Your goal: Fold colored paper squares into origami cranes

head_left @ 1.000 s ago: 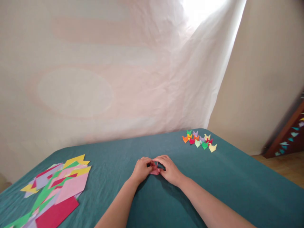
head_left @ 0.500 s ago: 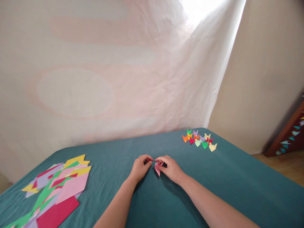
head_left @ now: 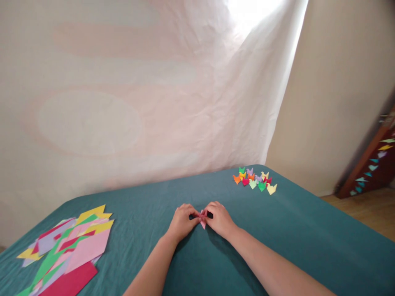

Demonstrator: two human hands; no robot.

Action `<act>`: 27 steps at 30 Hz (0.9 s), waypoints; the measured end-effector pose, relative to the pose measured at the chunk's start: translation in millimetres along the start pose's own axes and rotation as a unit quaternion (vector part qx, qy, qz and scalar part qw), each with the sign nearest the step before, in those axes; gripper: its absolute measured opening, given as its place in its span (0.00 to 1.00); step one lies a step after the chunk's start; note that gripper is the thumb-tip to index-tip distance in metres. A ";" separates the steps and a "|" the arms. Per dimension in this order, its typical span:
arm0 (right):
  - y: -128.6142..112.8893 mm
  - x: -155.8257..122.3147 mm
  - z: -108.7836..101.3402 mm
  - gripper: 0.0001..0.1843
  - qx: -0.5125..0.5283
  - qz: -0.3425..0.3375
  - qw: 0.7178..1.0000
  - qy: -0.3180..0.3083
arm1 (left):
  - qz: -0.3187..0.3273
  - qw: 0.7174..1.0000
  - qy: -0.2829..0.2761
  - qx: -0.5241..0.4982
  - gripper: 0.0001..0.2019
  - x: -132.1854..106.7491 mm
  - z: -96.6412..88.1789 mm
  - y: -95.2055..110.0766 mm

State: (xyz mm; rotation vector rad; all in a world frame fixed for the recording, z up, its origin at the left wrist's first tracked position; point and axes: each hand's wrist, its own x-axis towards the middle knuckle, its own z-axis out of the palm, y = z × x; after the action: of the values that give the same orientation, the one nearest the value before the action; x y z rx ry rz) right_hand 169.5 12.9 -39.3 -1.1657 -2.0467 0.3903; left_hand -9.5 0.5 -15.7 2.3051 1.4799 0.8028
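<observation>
A small pink folded paper point(head_left: 203, 224) is held between my two hands over the middle of the table. My left hand point(head_left: 184, 221) pinches its left side between thumb and fingers. On the other side, my right hand point(head_left: 219, 220) grips the paper with thumb and fingertips. One pointed end sticks down toward me and another small tip shows above the fingers; the folds in between are covered by my fingertips.
A green cloth covers the table point(head_left: 138, 246). Loose coloured paper sheets point(head_left: 89, 250) lie spread at the left. Several small folded paper birds point(head_left: 253, 183) stand grouped at the far right. A pale curtain point(head_left: 154, 102) hangs behind, and paper birds decorate a dark red door point(head_left: 378, 160).
My left hand, apart from the pink paper before, has moved in and now pinches it too. The paper has turned in my fingers, and the camera view has shifted slightly right.
</observation>
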 end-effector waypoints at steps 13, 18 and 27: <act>5.0 0.9 -0.1 0.04 -0.034 -0.001 0.999 -0.012 | 0.025 0.999 -0.013 0.022 0.05 1.5 -0.9 0.2; 5.0 1.7 -1.4 0.04 -0.034 -0.004 0.999 -0.015 | 0.026 0.999 -0.014 0.019 0.05 2.0 -1.4 -1.1; -0.1 -1.1 -4.5 0.03 -0.030 -0.006 1.000 -0.005 | 0.010 1.000 -0.006 0.020 0.07 -1.3 -3.7 0.7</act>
State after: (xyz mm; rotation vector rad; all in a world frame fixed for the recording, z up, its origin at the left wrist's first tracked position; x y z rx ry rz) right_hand 173.0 11.5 -36.6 -1.1881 -2.0862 0.3327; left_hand -11.5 -1.2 -12.8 2.3532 1.4847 0.7698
